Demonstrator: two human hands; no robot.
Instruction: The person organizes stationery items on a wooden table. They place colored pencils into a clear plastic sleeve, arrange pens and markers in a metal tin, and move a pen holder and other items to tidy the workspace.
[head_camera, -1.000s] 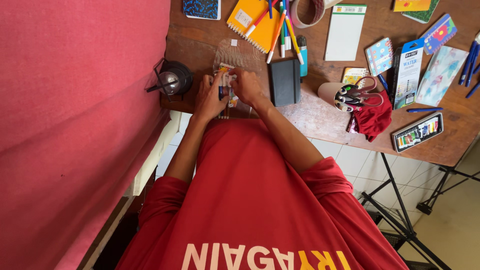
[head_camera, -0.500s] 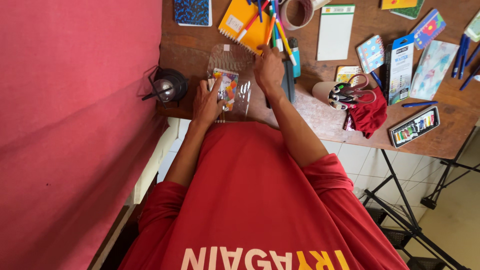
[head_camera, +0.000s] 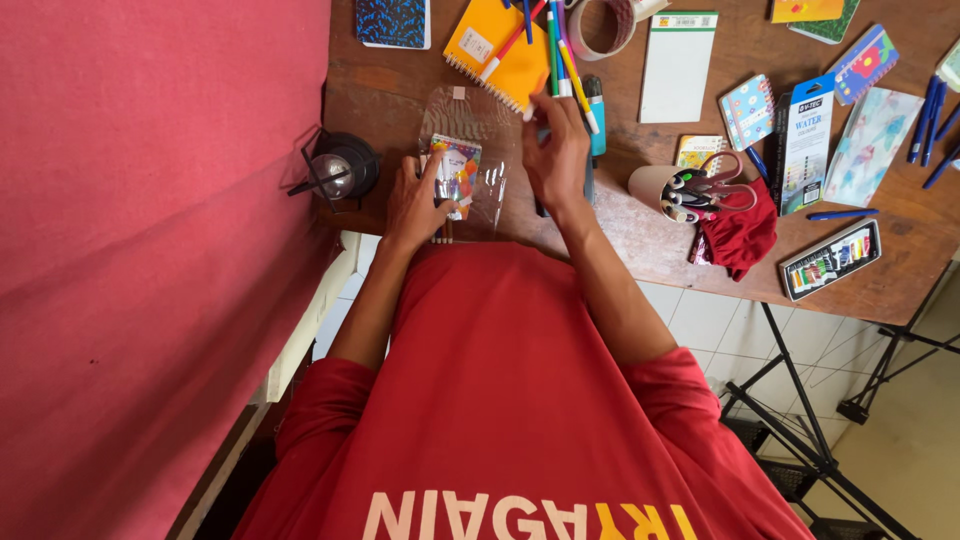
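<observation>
Here my left hand (head_camera: 412, 203) pins the clear plastic sleeve (head_camera: 470, 160) flat on the wooden table (head_camera: 640, 240), fingers spread over its colourful card.
My right hand (head_camera: 556, 150) hovers loosely curled, seemingly pinching a pen beside the black case (head_camera: 590, 185); the orange notebook (head_camera: 497, 45) and loose pens (head_camera: 560, 50) crowd the far side.

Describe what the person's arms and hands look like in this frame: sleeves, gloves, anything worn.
Both arms come out of short red sleeves that end near the elbow, part of a red shirt with pale and yellow lettering across it. The forearms are bare. The left hand and right hand are bare too: no gloves, and no watch, ring or wristband can be made out.
</observation>
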